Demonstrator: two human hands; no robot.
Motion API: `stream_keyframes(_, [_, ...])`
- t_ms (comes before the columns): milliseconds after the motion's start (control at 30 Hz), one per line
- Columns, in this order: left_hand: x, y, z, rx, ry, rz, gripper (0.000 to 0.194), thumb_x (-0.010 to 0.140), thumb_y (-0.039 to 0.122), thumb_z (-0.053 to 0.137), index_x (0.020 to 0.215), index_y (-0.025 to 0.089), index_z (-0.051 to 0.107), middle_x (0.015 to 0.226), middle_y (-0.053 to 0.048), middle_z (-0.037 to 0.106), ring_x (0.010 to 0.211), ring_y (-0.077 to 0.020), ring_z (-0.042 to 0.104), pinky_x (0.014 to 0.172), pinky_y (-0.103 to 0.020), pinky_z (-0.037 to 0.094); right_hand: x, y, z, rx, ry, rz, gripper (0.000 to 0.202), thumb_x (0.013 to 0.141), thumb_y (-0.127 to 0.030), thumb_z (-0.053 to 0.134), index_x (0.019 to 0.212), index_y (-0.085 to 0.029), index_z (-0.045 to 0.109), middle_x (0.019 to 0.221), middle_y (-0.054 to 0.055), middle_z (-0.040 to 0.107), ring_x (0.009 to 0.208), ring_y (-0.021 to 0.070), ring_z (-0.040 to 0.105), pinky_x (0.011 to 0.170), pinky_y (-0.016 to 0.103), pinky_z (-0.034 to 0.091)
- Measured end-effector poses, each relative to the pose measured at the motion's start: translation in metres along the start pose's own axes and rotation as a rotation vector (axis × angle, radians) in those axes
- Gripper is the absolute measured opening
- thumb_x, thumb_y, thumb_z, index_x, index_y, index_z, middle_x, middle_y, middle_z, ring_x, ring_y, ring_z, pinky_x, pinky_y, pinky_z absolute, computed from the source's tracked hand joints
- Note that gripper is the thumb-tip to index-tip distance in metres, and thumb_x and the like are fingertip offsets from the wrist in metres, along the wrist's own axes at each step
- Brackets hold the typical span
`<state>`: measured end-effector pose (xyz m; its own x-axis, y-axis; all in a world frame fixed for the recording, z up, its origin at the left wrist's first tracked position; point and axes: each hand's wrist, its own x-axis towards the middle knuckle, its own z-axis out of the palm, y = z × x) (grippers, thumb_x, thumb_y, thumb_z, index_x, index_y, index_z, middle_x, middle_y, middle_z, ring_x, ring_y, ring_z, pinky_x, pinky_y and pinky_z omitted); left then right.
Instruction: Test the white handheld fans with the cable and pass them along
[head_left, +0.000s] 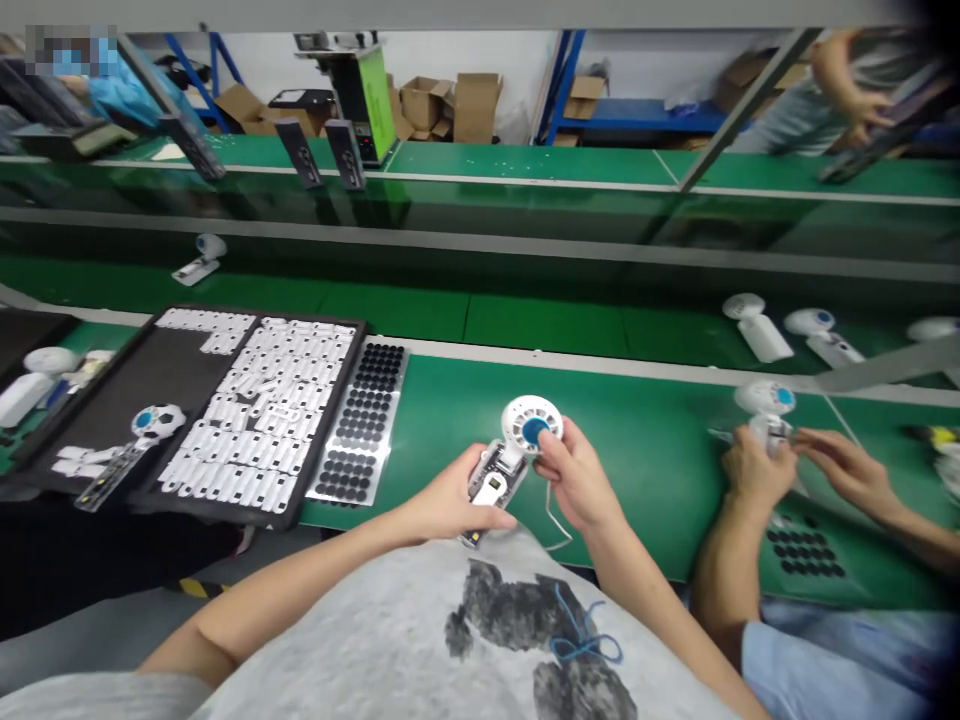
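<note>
Your left hand (450, 500) is grasping the body of the small white fan (531, 425); your right hand (581, 475) pinches its round head at the blue centre — and the fan sits tilted over the near edge of the green table (450, 400); the sheet of black discs (360, 425) lies beside the black tray (105, 400), left of you.

Beyond the green table (600, 395), cardboard boxes (477, 105) sit near a lime-green and black machine (367, 100) – and farther right, a blue shelf (637, 112) stands against a pale wall (517, 55).
</note>
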<state>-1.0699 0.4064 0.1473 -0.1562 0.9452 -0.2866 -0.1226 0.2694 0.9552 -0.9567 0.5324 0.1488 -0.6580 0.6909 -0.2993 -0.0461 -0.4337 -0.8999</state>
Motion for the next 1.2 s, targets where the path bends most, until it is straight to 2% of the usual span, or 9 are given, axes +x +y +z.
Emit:
stream_keyframes(167, [-0.001, 0.003, 0.000, -0.008, 0.040, -0.051, 0.062, 0.061, 0.033, 0.071, 0.114, 0.018, 0.042, 0.099, -0.006, 0.053, 0.087, -0.0186, 0.050, 0.078, -0.031, 0.038, 0.004, -0.001, 0.002, 0.049, -0.051, 0.032, 0.041, 0.065, -0.047, 0.066, 0.088, -0.019, 0.047, 0.066, -0.006, 0.040, 0.045, 0.0031, 0.023, 0.041, 0.017, 0.014])
stream_keyframes(300, [-0.005, 0.003, -0.004, -0.320, 0.159, -0.227, 0.044, 0.074, 0.047, 0.056, 0.106, 0.019, 0.046, 0.082, -0.003, 0.056, 0.064, -0.0132, 0.053, 0.062, -0.028, 0.044, 0.002, 0.005, 0.004, 0.080, -0.036, 0.029, 0.031, 0.076, -0.048, 0.054, 0.085, -0.019, 0.049, 0.063, -0.006, 0.034, 0.045, 0.0041, 0.021, 0.041, 0.019, 0.013])
stream_keyframes(367, [-0.006, 0.002, -0.007, -0.479, 0.258, -0.278, 0.041, 0.077, 0.050, 0.050, 0.104, 0.019, 0.048, 0.079, -0.003, 0.057, 0.058, -0.0123, 0.054, 0.055, -0.026, 0.045, -0.004, 0.009, 0.005, -0.026, -0.053, 0.006, 0.028, 0.080, -0.045, 0.050, 0.091, -0.019, 0.051, 0.063, -0.005, 0.037, 0.045, 0.0049, 0.024, 0.041, 0.019, 0.016])
stream_keyframes(467, [-0.006, 0.003, -0.013, -0.596, 0.347, -0.331, 0.040, 0.079, 0.048, 0.049, 0.105, 0.018, 0.050, 0.080, -0.005, 0.059, 0.054, -0.0132, 0.056, 0.044, -0.023, 0.043, -0.017, 0.014, 0.009, -0.290, -0.175, -0.021, 0.027, 0.085, -0.042, 0.042, 0.095, -0.019, 0.052, 0.061, -0.004, 0.043, 0.048, 0.0068, 0.031, 0.045, 0.020, 0.023])
stream_keyframes(567, [-0.007, 0.004, -0.018, -0.678, 0.346, -0.360, 0.039, 0.083, 0.045, 0.042, 0.102, 0.012, 0.053, 0.077, -0.007, 0.061, 0.051, -0.0138, 0.056, 0.040, -0.023, 0.043, -0.029, 0.016, 0.017, -0.524, -0.289, -0.027, 0.026, 0.088, -0.037, 0.036, 0.087, -0.018, 0.053, 0.059, -0.004, 0.046, 0.053, 0.0085, 0.039, 0.053, 0.021, 0.030])
stream_keyframes(667, [-0.007, 0.004, -0.020, -0.740, 0.308, -0.362, 0.042, 0.086, 0.042, 0.036, 0.096, 0.008, 0.057, 0.069, -0.008, 0.061, 0.049, -0.0138, 0.056, 0.040, -0.022, 0.043, -0.035, 0.017, 0.026, -0.677, -0.310, -0.042, 0.027, 0.089, -0.034, 0.034, 0.078, -0.018, 0.052, 0.057, -0.004, 0.045, 0.055, 0.0092, 0.041, 0.057, 0.022, 0.032])
stream_keyframes(900, [-0.010, -0.001, -0.021, -0.653, 0.270, -0.396, 0.047, 0.078, 0.051, 0.047, 0.105, 0.014, 0.054, 0.069, -0.005, 0.061, 0.050, -0.0150, 0.057, 0.040, -0.023, 0.043, -0.037, 0.016, 0.035, -0.737, -0.266, -0.116, 0.026, 0.089, -0.033, 0.034, 0.078, -0.018, 0.051, 0.066, -0.002, 0.052, 0.061, 0.0105, 0.046, 0.060, 0.022, 0.034])
stream_keyframes(1033, [-0.011, 0.000, -0.021, -0.561, 0.258, -0.358, 0.048, 0.077, 0.054, 0.046, 0.110, 0.018, 0.049, 0.072, -0.003, 0.060, 0.051, -0.0142, 0.056, 0.042, -0.023, 0.043, -0.037, 0.016, 0.035, -0.768, -0.255, -0.158, 0.025, 0.089, -0.033, 0.033, 0.078, -0.018, 0.050, 0.074, 0.000, 0.057, 0.069, 0.0122, 0.051, 0.065, 0.023, 0.036])
stream_keyframes(1200, [-0.012, 0.003, -0.021, -0.314, 0.262, -0.245, 0.043, 0.077, 0.054, 0.047, 0.101, 0.019, 0.049, 0.069, 0.000, 0.054, 0.055, -0.0127, 0.053, 0.049, -0.023, 0.044, -0.036, 0.017, 0.032, -0.844, -0.270, -0.144, 0.026, 0.089, -0.033, 0.033, 0.076, -0.018, 0.050, 0.072, 0.001, 0.058, 0.068, 0.0130, 0.053, 0.064, 0.024, 0.036])
